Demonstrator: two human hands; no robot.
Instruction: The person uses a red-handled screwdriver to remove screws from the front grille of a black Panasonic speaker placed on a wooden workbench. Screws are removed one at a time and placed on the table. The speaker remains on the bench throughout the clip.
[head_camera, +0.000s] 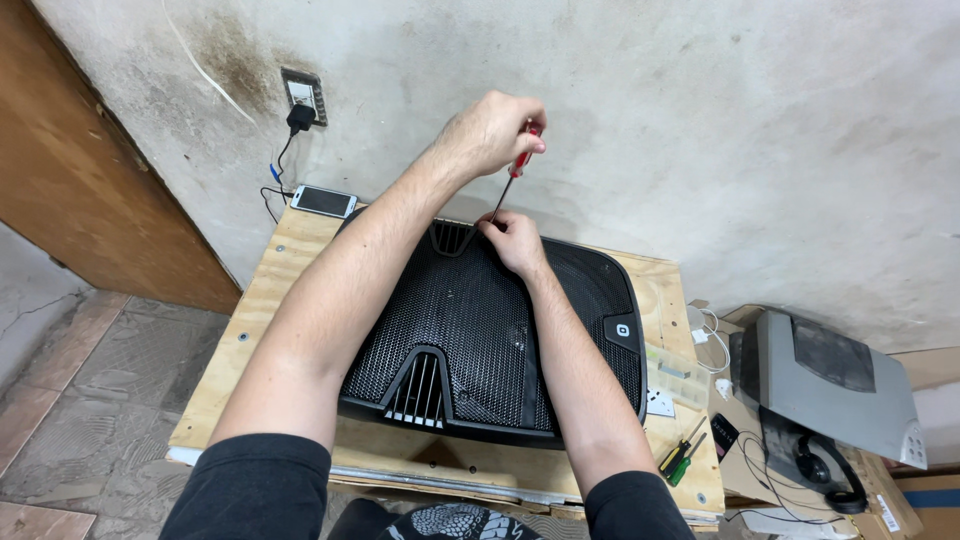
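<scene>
A large black device with a mesh grille (470, 330) lies flat on a small plywood table (270, 300). My left hand (492, 132) is raised over its far edge, fingers closed around the red handle of a screwdriver (516, 172) that points down at the grille's top rim. My right hand (512, 240) rests on the device's far edge and pinches the screwdriver's tip where it meets the housing.
A white phone (323, 201) lies at the table's far left corner, cabled to a wall socket (303, 97). Two screwdrivers, green and yellow handled (682, 456), lie at the front right. A grey office phone (835, 385) sits on boxes to the right. A wooden door (70, 160) stands on the left.
</scene>
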